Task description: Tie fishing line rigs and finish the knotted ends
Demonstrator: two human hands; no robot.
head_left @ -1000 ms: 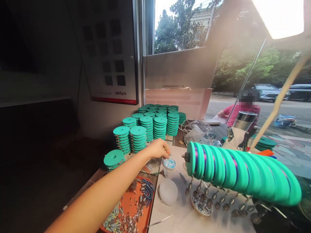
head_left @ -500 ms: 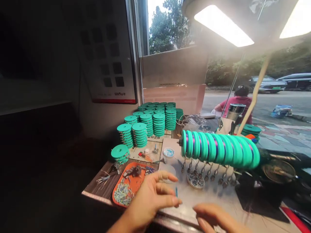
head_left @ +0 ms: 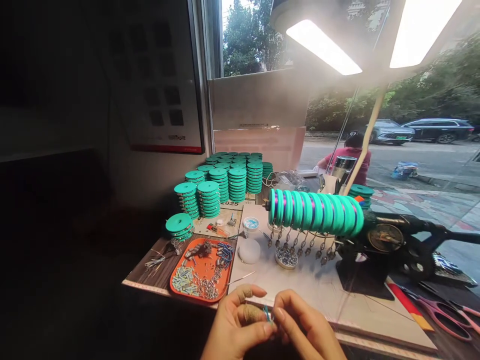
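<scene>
In the head view my left hand (head_left: 242,325) pinches a small blue stranded piece (head_left: 267,313) between thumb and fingers. Tan wrapping covers two of its fingers. My right hand (head_left: 305,325) is closed, its thumb and fingertips meeting at the same piece; its exact kind is too small to make out. Both hands are close together over the front edge of the pale board (head_left: 318,305). Just beyond lie an orange tray (head_left: 206,272) of small metal parts and tubes, a round translucent lid (head_left: 249,251) and a round dish of beads (head_left: 286,258).
A row of green foam spools (head_left: 315,212) sits on a black hand-cranked winder (head_left: 386,237), metal pieces dangling below. Stacked green spools (head_left: 208,199) stand at the back left. Scissors (head_left: 446,317) lie at right. A lamp (head_left: 326,45) hangs overhead; a person (head_left: 347,157) is outside.
My right hand has moved in to meet the left at the blue piece. Both hands are lower in view and closer together. The camera view has shifted, showing more of the winder and scissors.
</scene>
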